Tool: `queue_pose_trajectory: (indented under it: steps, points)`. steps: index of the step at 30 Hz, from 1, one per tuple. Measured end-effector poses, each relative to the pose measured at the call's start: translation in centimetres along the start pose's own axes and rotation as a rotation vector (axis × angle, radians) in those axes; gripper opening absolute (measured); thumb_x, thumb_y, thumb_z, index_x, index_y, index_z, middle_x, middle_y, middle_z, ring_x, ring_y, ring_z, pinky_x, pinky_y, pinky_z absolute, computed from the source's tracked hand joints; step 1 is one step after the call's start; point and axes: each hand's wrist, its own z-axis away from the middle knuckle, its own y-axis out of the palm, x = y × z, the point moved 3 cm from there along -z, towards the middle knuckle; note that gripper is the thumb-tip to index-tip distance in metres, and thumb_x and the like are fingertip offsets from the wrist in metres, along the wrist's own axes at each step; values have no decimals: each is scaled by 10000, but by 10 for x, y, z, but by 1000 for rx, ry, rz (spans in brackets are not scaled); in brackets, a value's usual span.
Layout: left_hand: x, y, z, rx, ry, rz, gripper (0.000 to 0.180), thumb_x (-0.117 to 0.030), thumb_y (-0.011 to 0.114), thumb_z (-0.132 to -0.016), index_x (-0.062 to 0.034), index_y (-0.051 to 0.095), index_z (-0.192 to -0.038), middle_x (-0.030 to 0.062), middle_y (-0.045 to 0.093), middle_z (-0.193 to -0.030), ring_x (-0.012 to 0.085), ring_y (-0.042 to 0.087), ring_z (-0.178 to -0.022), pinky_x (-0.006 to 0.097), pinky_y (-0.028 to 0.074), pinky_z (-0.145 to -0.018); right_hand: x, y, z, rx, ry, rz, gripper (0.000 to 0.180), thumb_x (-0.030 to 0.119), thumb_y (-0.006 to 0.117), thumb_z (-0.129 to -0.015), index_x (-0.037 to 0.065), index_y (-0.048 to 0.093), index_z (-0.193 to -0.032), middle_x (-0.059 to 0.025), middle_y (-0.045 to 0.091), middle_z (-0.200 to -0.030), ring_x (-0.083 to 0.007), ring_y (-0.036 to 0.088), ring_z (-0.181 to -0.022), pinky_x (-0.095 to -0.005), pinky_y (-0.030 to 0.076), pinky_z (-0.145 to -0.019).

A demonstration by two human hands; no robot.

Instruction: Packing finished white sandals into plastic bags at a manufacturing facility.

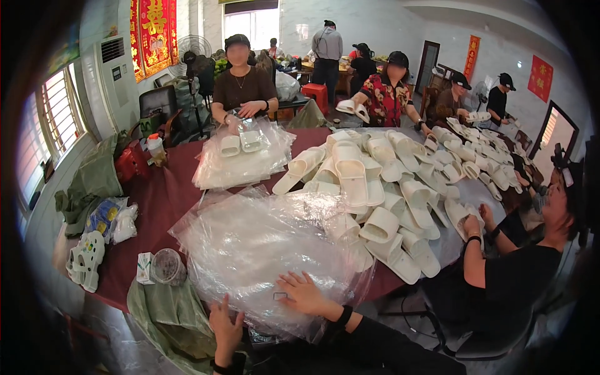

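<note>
The fingers [299, 282] of the right hand [304, 294] are spread flat on the heap of thin clear plastic bags [262, 250]; the left hand [226, 325] is held open just below it. The bags seem light, soft, slippery; an edge near the fingertips is best pinched.

Wearer's body, head view: two bare hands, left hand [226, 326] and right hand [304, 292]. Right forearm bare down to a black band at the wrist; black sleeve covers the arm behind it. Left wrist carries a similar black band. No gloves, no rings discernible.
</note>
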Motion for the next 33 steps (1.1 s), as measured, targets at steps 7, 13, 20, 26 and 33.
queue_pose_trajectory:
  steps: [7,13,20,26,33]
  points:
    - [-13,31,-17,152,-60,-373,647,-442,616,-807,-217,428,-1384,273,500,-1232,467,374,-1194,563,235,-1007,-50,-56,13,-280,382,394,703,459,633,-781,195,405,-1392,-148,262,-1497,-411,184,-1378,-657,98,-1062]
    - [-32,21,-39,-8,38,-367,572,-418,644,-784,-121,559,-1265,141,595,-1039,309,499,-915,423,368,-824,-93,-69,25,-255,508,359,767,480,665,-738,178,401,-1392,-188,267,-1482,-414,230,-1359,-610,216,-1045]
    - [-39,27,-36,50,-15,-233,574,-375,608,-825,-89,500,-1311,161,586,-1085,311,502,-970,422,368,-838,-95,-81,16,-171,599,226,800,510,661,-732,189,383,-1409,-156,370,-1438,-377,297,-1335,-561,216,-1065]
    - [-30,47,-37,159,-60,-201,627,-352,619,-823,-82,432,-1357,244,503,-1229,364,486,-1055,449,385,-908,-101,-71,4,-148,317,646,611,546,600,-770,115,575,-1203,-172,596,-1180,-341,512,-1167,-500,401,-937]
    - [-18,50,-37,166,-83,-199,620,-357,654,-779,-80,486,-1308,201,508,-1188,362,469,-1076,455,388,-903,-103,-99,-36,153,450,368,625,597,454,-867,32,609,-1085,-205,669,-921,-379,648,-847,-467,501,-740]
